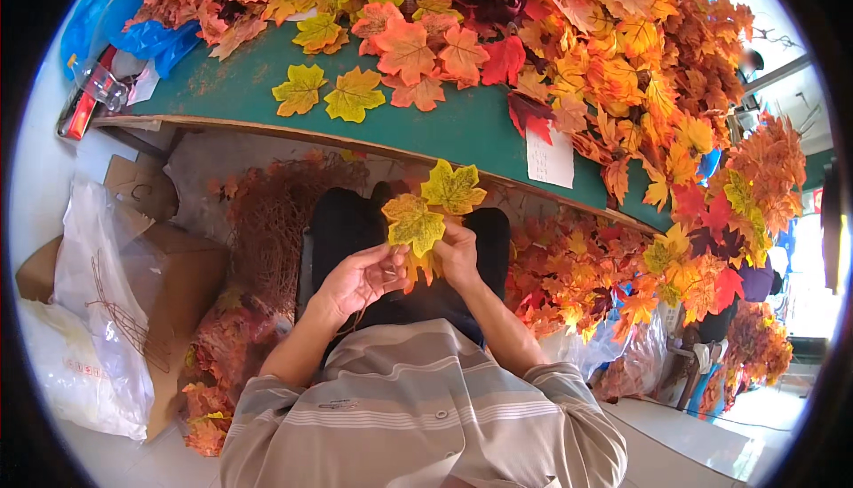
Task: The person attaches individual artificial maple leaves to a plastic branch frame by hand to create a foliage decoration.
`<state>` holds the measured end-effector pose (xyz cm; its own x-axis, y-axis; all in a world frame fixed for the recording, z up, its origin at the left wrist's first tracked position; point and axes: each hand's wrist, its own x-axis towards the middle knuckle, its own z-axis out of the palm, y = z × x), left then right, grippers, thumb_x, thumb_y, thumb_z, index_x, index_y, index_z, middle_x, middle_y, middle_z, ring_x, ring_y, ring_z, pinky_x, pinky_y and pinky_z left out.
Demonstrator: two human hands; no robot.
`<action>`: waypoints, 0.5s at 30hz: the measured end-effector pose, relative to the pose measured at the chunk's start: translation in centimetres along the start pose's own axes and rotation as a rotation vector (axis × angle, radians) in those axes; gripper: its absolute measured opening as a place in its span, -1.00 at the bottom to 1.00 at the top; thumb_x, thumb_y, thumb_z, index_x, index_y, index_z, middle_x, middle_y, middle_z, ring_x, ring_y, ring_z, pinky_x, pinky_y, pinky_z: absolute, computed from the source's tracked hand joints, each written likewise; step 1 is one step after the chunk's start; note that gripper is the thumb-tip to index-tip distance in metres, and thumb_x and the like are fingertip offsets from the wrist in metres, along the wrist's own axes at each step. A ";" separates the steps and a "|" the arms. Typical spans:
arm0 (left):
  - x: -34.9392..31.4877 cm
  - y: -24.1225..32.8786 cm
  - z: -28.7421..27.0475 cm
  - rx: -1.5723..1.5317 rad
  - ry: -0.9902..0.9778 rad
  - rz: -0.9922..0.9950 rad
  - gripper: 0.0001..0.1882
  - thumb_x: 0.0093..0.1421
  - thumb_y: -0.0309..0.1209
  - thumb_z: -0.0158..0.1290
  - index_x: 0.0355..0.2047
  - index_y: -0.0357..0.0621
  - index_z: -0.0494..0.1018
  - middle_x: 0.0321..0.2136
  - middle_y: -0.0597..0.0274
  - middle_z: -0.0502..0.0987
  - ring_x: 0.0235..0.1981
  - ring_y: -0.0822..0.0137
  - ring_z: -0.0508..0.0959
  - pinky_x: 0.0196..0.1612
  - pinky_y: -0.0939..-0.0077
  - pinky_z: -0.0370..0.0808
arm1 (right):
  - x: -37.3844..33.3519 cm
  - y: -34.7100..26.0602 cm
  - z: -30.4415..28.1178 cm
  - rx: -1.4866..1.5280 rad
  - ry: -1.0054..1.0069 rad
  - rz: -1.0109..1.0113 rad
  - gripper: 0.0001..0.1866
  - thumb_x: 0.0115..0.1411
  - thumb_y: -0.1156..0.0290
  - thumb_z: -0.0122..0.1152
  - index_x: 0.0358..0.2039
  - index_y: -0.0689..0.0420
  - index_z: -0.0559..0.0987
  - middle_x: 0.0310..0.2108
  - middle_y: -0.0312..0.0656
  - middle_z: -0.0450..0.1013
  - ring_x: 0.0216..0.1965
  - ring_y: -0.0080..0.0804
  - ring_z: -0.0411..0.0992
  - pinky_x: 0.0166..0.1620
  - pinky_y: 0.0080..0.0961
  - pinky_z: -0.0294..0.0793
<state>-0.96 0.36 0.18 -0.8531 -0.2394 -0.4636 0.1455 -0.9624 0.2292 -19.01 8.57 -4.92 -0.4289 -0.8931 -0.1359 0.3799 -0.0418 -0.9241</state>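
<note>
Two yellow leaves [414, 223], ctr frame, jut up btwn L hand [362, 280] and R hand [457, 254], both pinched nearly closed on them, R nearer upper leaf [453, 188].

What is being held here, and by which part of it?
Yellow-green leaves, near their lower ends, in the right hand. The left hand is at the lower edge of the front leaf; whether it pinches cannot be told.
</note>
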 end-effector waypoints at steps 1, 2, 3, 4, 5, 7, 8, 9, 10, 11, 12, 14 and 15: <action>0.0 -0.1 0.2 0.028 -0.029 0.014 -0.75 0.32 -0.32 -0.11 -0.22 -0.30 0.38 -0.37 0.30 0.46 -0.31 0.35 0.54 -0.15 0.39 0.59 | 0.1 -0.2 0.0 -0.001 0.004 -0.001 -0.76 0.00 0.70 0.04 -0.30 0.31 0.57 -0.27 -0.30 0.51 -0.27 -0.61 0.42 -0.14 -0.64 0.38; 0.0 -0.1 0.2 0.030 -0.032 0.010 -0.75 0.32 -0.32 -0.11 -0.22 -0.30 0.38 -0.37 0.30 0.46 -0.31 0.35 0.54 -0.15 0.39 0.59 | 0.2 -0.6 0.1 -0.050 -0.038 0.036 -0.77 0.00 0.68 0.05 -0.30 0.32 0.56 -0.31 -0.31 0.51 -0.30 -0.61 0.42 -0.18 -0.63 0.39; 0.2 0.0 0.2 0.039 -0.026 0.007 -0.75 0.30 -0.33 -0.07 -0.19 -0.31 0.40 -0.41 0.30 0.48 -0.33 0.34 0.56 -0.13 0.37 0.57 | 0.7 -1.1 0.1 -0.101 -0.086 0.066 -0.79 0.01 0.66 0.05 -0.30 0.32 0.56 -0.35 -0.32 0.51 -0.32 -0.61 0.42 -0.22 -0.62 0.40; 0.3 0.1 0.2 0.049 -0.022 0.005 -0.75 0.29 -0.34 -0.03 -0.17 -0.31 0.41 -0.45 0.31 0.50 -0.35 0.34 0.57 -0.12 0.35 0.55 | 0.8 -1.6 0.1 -0.104 -0.088 0.055 -0.79 0.01 0.66 0.05 -0.30 0.32 0.56 -0.35 -0.32 0.51 -0.32 -0.61 0.42 -0.22 -0.62 0.40; 0.3 0.2 0.1 0.056 -0.032 0.012 -0.75 0.29 -0.34 -0.03 -0.17 -0.31 0.41 -0.45 0.31 0.50 -0.35 0.34 0.57 -0.12 0.35 0.55 | 0.5 -2.0 0.0 -0.243 -0.127 0.065 -0.80 0.01 0.64 0.05 -0.31 0.32 0.56 -0.40 -0.32 0.51 -0.36 -0.62 0.41 -0.26 -0.61 0.41; 0.3 0.4 -0.4 0.111 -0.044 0.010 -0.78 0.27 -0.36 0.00 -0.20 -0.29 0.43 -0.45 0.29 0.50 -0.35 0.31 0.57 -0.14 0.35 0.54 | 0.8 -3.4 -0.9 -0.391 -0.167 0.054 -0.81 0.02 0.62 0.06 -0.32 0.31 0.56 -0.44 -0.33 0.51 -0.40 -0.63 0.41 -0.31 -0.60 0.41; 0.0 0.4 -0.2 0.129 0.009 0.046 -0.80 0.25 -0.38 0.03 -0.24 -0.28 0.45 -0.45 0.22 0.52 -0.36 0.24 0.59 -0.20 0.39 0.54 | 1.1 -4.4 -1.7 -0.631 -0.246 -0.004 -0.84 0.04 0.59 0.10 -0.35 0.28 0.58 -0.50 -0.31 0.50 -0.47 -0.63 0.40 -0.39 -0.60 0.38; -0.4 0.6 -0.1 0.139 -0.005 0.056 -0.80 0.25 -0.38 0.03 -0.24 -0.28 0.45 -0.45 0.22 0.52 -0.36 0.24 0.59 -0.20 0.39 0.54 | 1.5 -5.5 -2.4 -0.870 -0.320 -0.065 -0.88 0.06 0.56 0.14 -0.37 0.25 0.60 -0.57 -0.29 0.49 -0.54 -0.64 0.40 -0.48 -0.60 0.36; -1.0 1.0 -0.3 0.216 0.044 0.001 -0.81 0.24 -0.38 0.04 -0.27 -0.29 0.46 -0.46 0.18 0.53 -0.37 0.22 0.61 -0.23 0.41 0.54 | 1.8 -7.6 -2.4 -0.878 -0.324 -0.083 -0.88 0.06 0.56 0.14 -0.37 0.25 0.60 -0.57 -0.29 0.49 -0.54 -0.64 0.40 -0.48 -0.60 0.36; -1.3 1.2 -0.6 0.294 0.095 -0.053 -0.82 0.23 -0.39 0.04 -0.30 -0.30 0.47 -0.46 0.15 0.54 -0.38 0.21 0.62 -0.26 0.43 0.55 | 1.9 -10.1 -2.1 -0.930 -0.417 -0.028 -0.89 0.05 0.52 0.20 -0.38 0.25 0.61 -0.56 -0.27 0.50 -0.50 -0.63 0.42 -0.42 -0.60 0.40; -1.3 0.8 -1.2 0.333 0.113 0.011 -0.84 0.21 -0.41 0.05 -0.35 -0.29 0.48 -0.49 0.14 0.55 -0.38 0.18 0.64 -0.31 0.47 0.54 | 1.9 -12.4 -1.4 -0.982 -0.513 0.031 -0.88 0.05 0.48 0.26 -0.39 0.24 0.62 -0.55 -0.25 0.51 -0.47 -0.62 0.45 -0.37 -0.59 0.43; -1.3 0.9 -1.8 0.499 0.143 0.011 -0.89 0.16 -0.47 0.07 -0.39 -0.28 0.48 -0.51 0.20 0.53 -0.49 0.31 0.58 -0.36 0.51 0.52 | 2.8 -16.2 0.3 -0.945 -0.417 -0.056 -0.86 0.05 0.46 0.30 -0.37 0.23 0.62 -0.53 -0.22 0.52 -0.44 -0.61 0.46 -0.34 -0.60 0.45; -0.8 0.5 -2.9 0.592 0.153 0.053 -0.91 0.14 -0.48 0.08 -0.42 -0.28 0.49 -0.52 0.22 0.53 -0.53 0.39 0.55 -0.39 0.55 0.49 | 3.8 -17.6 0.9 -0.897 -0.320 -0.129 -0.83 0.04 0.43 0.33 -0.36 0.23 0.63 -0.51 -0.19 0.53 -0.41 -0.59 0.48 -0.30 -0.60 0.46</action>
<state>1.20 -0.25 -1.82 -0.7641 -0.3429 -0.5464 -0.1549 -0.7247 0.6715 -26.63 5.51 11.12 -0.1292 -0.9911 -0.0330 -0.4797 0.0916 -0.8726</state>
